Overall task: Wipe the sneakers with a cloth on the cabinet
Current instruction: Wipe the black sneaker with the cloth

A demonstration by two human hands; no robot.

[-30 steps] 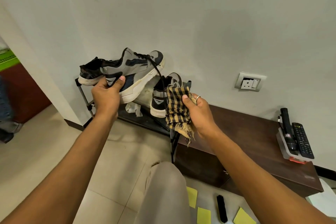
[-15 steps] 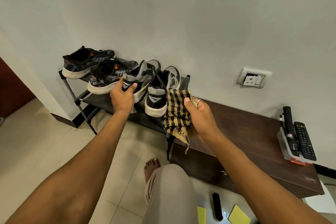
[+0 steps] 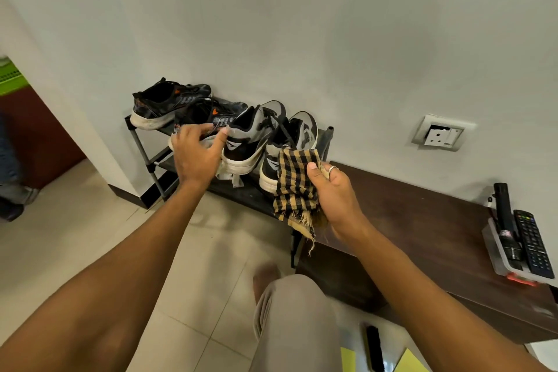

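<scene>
So, no wiping is visible right now. Our right hand (image 3: 335, 193) has its fingers (image 3: 331, 173) curled round the checked cloth (image 3: 297, 184), held just in front of the right grey sneaker (image 3: 297, 136). Our left hand (image 3: 196, 157) is spread loose and holds nothing, thumb at the heel of the left grey sneaker (image 3: 247, 142). Both sit on the shoe rack (image 3: 145, 145), squeezed beside the black pair (image 3: 169, 101). We can't tell how clean they are. It's tight: wall (image 3: 302, 39) behind, cabinet (image 3: 422, 220) edge right, open room toward us.
</scene>
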